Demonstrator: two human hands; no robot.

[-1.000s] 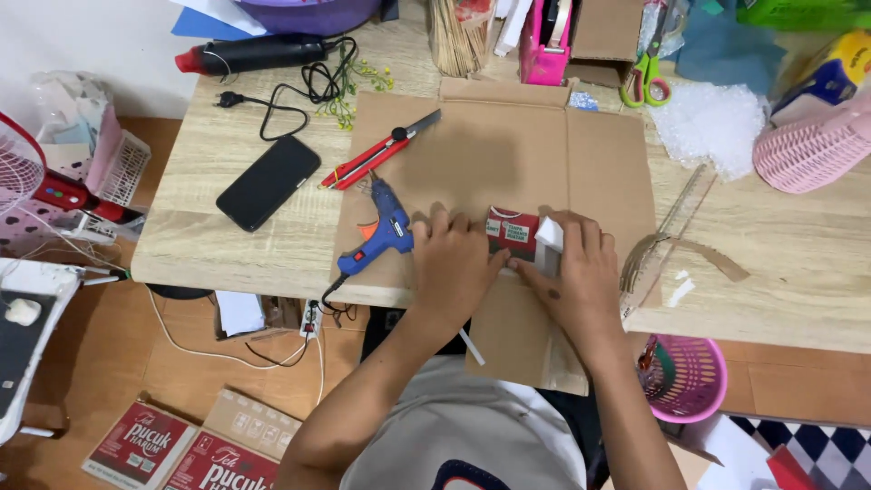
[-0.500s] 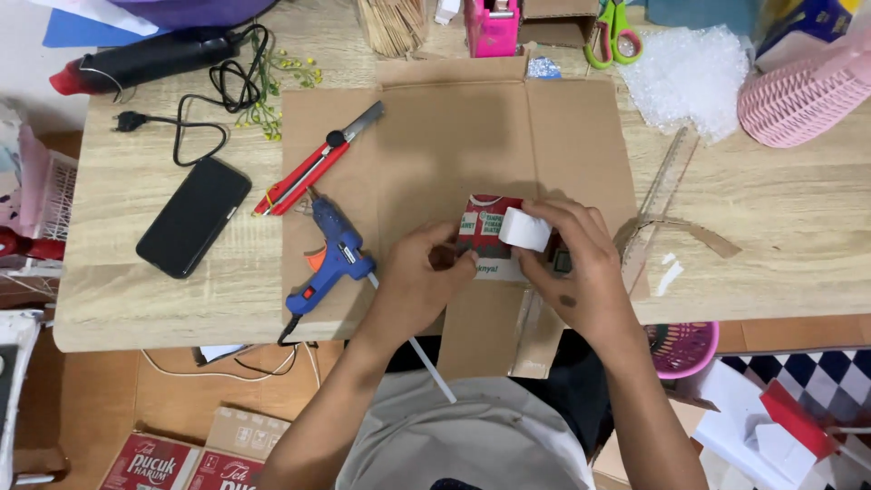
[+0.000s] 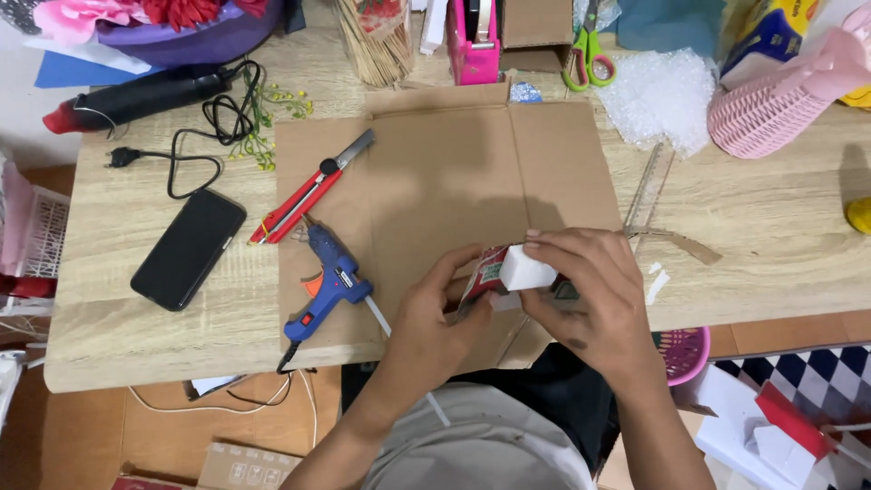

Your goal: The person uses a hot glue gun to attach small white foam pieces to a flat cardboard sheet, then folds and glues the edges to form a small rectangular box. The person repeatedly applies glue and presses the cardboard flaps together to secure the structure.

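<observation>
My left hand grips the left side of a small red printed box just above the flattened cardboard sheet. My right hand holds the box from the right, its fingers pressing a white block against the box. A blue glue gun lies on the cardboard left of my left hand. A red utility knife lies beyond the glue gun.
A black phone lies at the left, near a black heat tool with its coiled cord. A clear ruler, bubble wrap, green scissors, a pink tape dispenser and a pink basket lie at the back and right.
Both hands have kept hold of the box and the white block, turning them slightly above the cardboard. The view has shifted and come closer to the table.
</observation>
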